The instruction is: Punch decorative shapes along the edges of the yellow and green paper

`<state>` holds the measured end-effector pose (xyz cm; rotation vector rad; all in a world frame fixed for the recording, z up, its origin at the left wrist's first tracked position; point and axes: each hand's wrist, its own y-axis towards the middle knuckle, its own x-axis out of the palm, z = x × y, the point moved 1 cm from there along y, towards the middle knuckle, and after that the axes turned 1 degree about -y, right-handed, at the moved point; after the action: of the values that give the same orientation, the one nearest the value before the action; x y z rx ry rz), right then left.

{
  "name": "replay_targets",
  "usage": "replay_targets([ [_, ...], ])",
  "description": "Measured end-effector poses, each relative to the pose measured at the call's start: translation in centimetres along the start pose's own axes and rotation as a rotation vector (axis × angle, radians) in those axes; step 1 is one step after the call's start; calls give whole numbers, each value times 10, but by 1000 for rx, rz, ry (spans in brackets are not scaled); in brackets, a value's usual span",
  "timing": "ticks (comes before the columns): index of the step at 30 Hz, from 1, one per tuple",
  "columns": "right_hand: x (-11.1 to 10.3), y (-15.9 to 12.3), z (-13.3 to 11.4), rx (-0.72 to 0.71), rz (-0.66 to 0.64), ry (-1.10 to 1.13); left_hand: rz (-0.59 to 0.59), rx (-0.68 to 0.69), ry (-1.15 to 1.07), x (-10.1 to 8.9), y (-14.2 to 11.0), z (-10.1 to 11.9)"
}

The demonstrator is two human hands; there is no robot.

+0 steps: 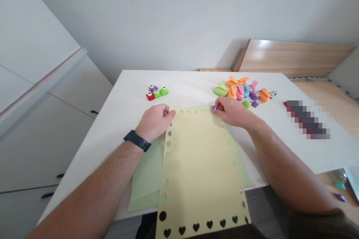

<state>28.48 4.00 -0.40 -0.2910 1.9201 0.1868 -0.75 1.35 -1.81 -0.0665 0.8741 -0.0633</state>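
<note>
Right at the top edge of the table, a pale yellow paper sheet with punched borders sits square in front of the person, and there's a small purple craft punch on its top edge! The right hand has it in a tight pinch, fingers wrapped over it, while the left hand is curled and pressing down at the sheet's top-left corner. Tiny stars run along that top edge, round holes down the left, and a row of black-looking hearts across the bottom. Under it all lie pale green paper sheets, on a white table.

The danger here? If that left hand lifts, the sheet could slide and a hole land out of line; squeeze hard this close to the edge and the thin margin could tear.

Beyond the hands: a red, green and purple trio of small punches, and a colourful heap of orange, pink and green lever punches. A black wristband circles the left wrist. No brand or writing is readable from here, and a pixelated object on the right can't be made out.
</note>
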Motion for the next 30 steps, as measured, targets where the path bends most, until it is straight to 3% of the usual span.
replay_targets([
  [12,-3,-4,1,-104,98,15,-2,-5,10,-1,-1,0],
  [18,-7,-6,-1,-120,80,-30,2,8,-5,0,0,-1],
  [30,-7,-2,3,-36,251,5,-7,7,-14,-1,-2,1],
])
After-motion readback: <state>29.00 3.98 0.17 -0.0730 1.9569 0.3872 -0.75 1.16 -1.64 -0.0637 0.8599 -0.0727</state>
